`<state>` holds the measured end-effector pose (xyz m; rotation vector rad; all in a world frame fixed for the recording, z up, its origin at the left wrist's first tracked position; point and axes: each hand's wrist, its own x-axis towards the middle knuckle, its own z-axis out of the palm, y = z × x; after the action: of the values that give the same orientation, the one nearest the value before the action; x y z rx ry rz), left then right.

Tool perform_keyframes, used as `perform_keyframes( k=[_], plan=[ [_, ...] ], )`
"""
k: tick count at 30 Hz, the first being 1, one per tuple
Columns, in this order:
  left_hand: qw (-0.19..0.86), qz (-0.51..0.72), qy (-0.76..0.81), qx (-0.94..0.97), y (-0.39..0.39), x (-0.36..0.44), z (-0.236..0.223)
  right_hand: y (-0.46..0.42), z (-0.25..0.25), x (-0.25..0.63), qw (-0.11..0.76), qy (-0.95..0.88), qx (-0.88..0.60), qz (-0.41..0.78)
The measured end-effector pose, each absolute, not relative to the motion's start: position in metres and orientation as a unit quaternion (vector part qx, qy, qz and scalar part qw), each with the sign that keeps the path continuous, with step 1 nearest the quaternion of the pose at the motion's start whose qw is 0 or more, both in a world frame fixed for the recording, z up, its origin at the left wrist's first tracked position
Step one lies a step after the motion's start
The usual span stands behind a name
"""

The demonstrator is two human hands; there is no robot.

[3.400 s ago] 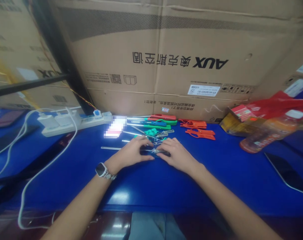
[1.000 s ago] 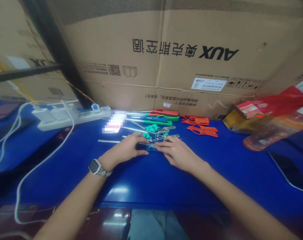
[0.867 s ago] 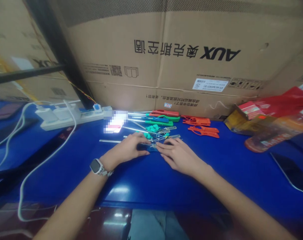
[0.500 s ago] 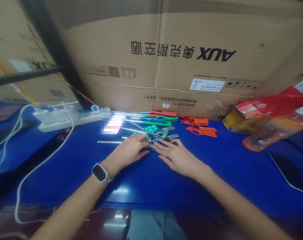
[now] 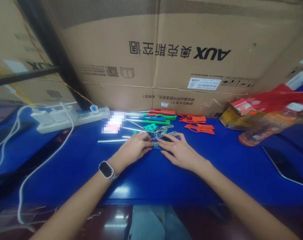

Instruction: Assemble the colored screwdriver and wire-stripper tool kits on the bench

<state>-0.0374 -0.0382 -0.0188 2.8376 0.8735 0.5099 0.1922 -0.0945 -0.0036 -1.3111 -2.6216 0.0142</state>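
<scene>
My left hand (image 5: pixel 135 146) rests on the blue table (image 5: pixel 151 176) with its fingers curled in a pinch on a small blue and clear part (image 5: pixel 156 145). A watch (image 5: pixel 106 169) sits on that wrist. My right hand (image 5: pixel 178 150) lies beside it, fingers stretched and spread. Its thumb and forefinger tips touch the same part, and something dark shows under its fingers. Just behind both hands lie thin metal pins (image 5: pixel 163 133) and small teal pieces (image 5: pixel 150 127).
Red, green and blue handled tools (image 5: pixel 161 116) and orange plastic pieces (image 5: pixel 198 127) lie by a big cardboard box (image 5: pixel 166 66). A metal rod (image 5: pixel 111 141) lies at the left. A power strip (image 5: pixel 66 120) with white cables is far left. At the right: a bottle (image 5: pixel 266 128) and a dark phone (image 5: pixel 283 164).
Both hands have stayed together on the small part and shifted slightly away from me. The right hand's fingers have spread out flatter. The view has drifted a little.
</scene>
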Motion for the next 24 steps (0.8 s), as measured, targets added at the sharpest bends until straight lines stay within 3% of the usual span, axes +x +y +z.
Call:
perform_keyframes(
  k=[14, 20, 24],
  plan=[
    [0.086, 0.173, 0.286, 0.939, -0.034, -0.038, -0.021, -0.107, -0.017, 0.195, 0.074, -0.889, -0.45, -0.033],
    [0.051, 0.175, 0.282, 0.942, -0.036, -0.029, -0.025, -0.1, -0.01, 0.197, 0.119, -0.881, -0.457, -0.008],
    [0.041, 0.195, 0.289, 0.936, -0.04, -0.027, -0.021, -0.077, 0.005, 0.193, 0.2, -0.86, -0.469, 0.009]
  ],
)
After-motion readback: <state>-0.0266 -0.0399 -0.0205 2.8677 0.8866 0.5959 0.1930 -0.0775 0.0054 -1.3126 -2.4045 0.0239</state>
